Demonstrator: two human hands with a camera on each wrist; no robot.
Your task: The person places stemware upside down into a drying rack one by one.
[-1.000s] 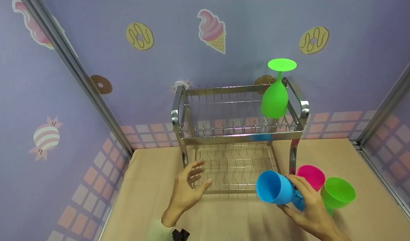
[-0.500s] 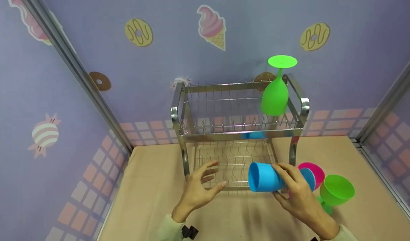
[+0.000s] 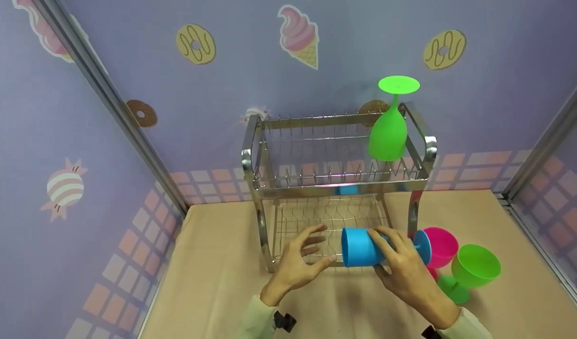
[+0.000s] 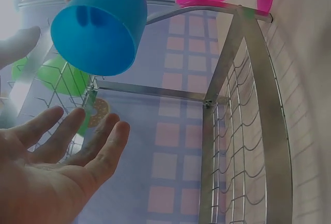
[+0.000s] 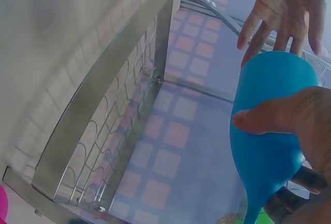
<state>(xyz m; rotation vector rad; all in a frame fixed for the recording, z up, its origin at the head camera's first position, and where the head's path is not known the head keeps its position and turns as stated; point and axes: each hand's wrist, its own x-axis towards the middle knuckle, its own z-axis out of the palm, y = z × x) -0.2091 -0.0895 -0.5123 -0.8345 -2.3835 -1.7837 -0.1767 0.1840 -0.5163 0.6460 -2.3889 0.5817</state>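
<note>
My right hand (image 3: 403, 263) grips a blue plastic goblet (image 3: 359, 248) by its bowl. The goblet lies tilted onto its side, its mouth facing left and its round foot out to the right. Just left of that mouth is my left hand (image 3: 300, 263), fingers spread and relaxed, holding nothing. In the right wrist view my thumb (image 5: 264, 118) presses along the side of the bowl. The left wrist view looks into the goblet's hollow mouth (image 4: 93, 40), above my left fingers (image 4: 98, 151). Both hands are in front of the metal dish rack (image 3: 340, 189).
A green goblet (image 3: 388, 134) stands upside down on the rack's upper right. On the table to the right stand a pink goblet (image 3: 441, 247) and another green goblet (image 3: 476, 266), both upright. Walls with printed sweets enclose the back and sides.
My right hand has carried the blue goblet leftward and turned its mouth further to the left. My left hand has moved right, toward the goblet.
</note>
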